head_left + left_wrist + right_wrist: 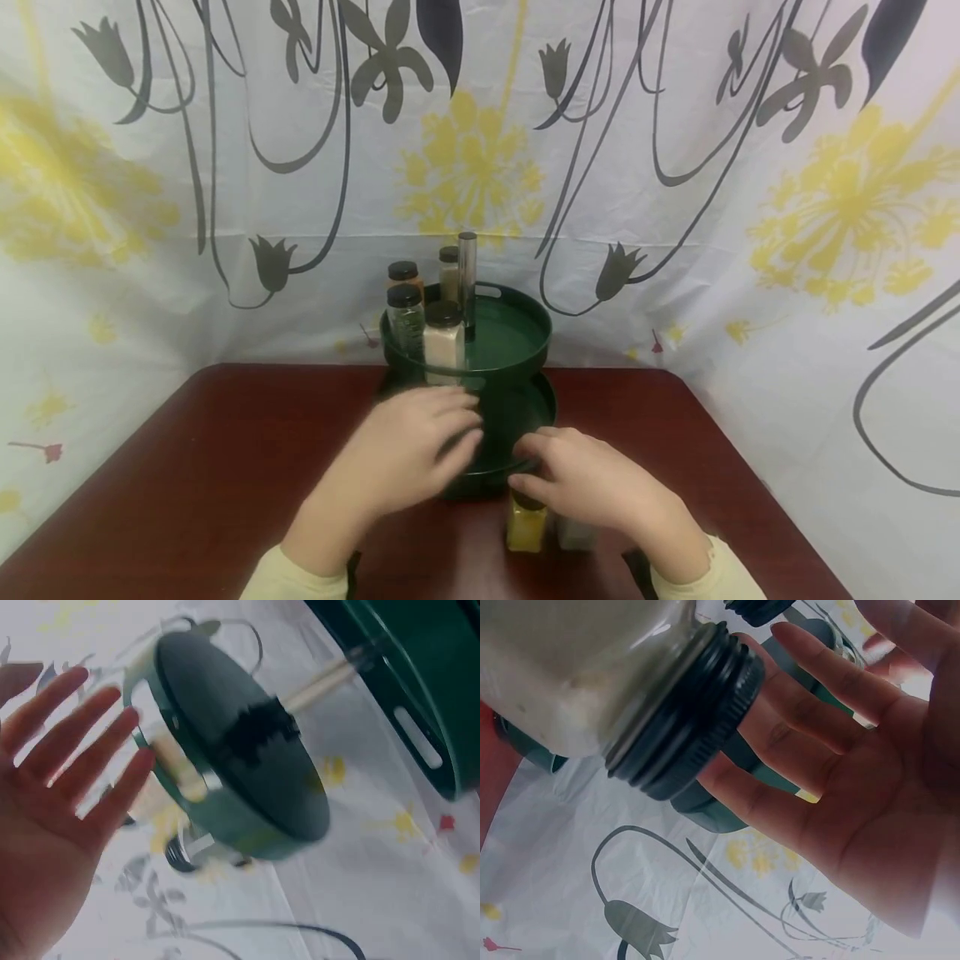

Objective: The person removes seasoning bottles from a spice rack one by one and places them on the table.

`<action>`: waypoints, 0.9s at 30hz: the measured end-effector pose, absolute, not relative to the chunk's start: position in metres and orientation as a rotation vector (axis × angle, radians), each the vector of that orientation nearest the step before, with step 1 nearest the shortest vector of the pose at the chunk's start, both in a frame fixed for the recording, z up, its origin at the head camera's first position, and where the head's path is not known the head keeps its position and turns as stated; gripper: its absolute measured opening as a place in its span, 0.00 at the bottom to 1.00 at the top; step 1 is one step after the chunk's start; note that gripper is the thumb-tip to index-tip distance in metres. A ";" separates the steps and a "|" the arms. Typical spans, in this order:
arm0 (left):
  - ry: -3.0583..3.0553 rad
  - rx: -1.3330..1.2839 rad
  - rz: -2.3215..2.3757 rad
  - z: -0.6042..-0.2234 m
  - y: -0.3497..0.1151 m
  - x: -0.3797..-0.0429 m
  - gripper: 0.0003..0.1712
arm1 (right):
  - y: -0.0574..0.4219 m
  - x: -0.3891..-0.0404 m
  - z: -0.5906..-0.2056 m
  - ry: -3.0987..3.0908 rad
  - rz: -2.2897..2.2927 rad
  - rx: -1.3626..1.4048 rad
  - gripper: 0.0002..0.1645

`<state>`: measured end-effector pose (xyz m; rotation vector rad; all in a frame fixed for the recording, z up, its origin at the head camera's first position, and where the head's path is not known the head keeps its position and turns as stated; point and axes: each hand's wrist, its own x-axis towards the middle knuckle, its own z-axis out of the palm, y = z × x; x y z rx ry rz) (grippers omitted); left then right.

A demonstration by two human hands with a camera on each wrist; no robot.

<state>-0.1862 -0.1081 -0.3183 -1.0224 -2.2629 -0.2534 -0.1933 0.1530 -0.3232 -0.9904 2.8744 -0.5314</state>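
My left hand hovers in front of the green two-tier tray, holding nothing. In the left wrist view its fingers are spread and straight beside the upper tier. My right hand reaches over a jar of yellow contents, with the thumb overlapping its dark lid. The right wrist view shows that hand's fingers extended, the fingertips close to a black lid. Beside the yellow jar stands a pale jar, partly hidden under my right hand; its ridged black lid looms near the right wrist camera.
On the upper tier, several black-lidded spice jars crowd the left side around a tall metallic cylinder. The lower tier sits beneath on a dark red table. A patterned white sheet surrounds the table's back and sides.
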 end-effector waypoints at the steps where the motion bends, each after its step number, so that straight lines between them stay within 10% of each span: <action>1: -2.204 -0.974 -0.263 -0.318 -0.114 -0.189 0.12 | 0.153 -0.194 -0.323 2.867 -0.541 -0.986 0.17; 7: -2.137 -0.614 -0.399 -0.324 -0.151 -0.207 0.08 | 0.154 -0.192 -0.316 2.846 -0.554 -0.962 0.18; 27: -2.686 -0.323 -0.541 -0.333 -0.157 -0.223 0.44 | 0.094 -0.237 -0.197 3.008 -0.598 -1.011 0.29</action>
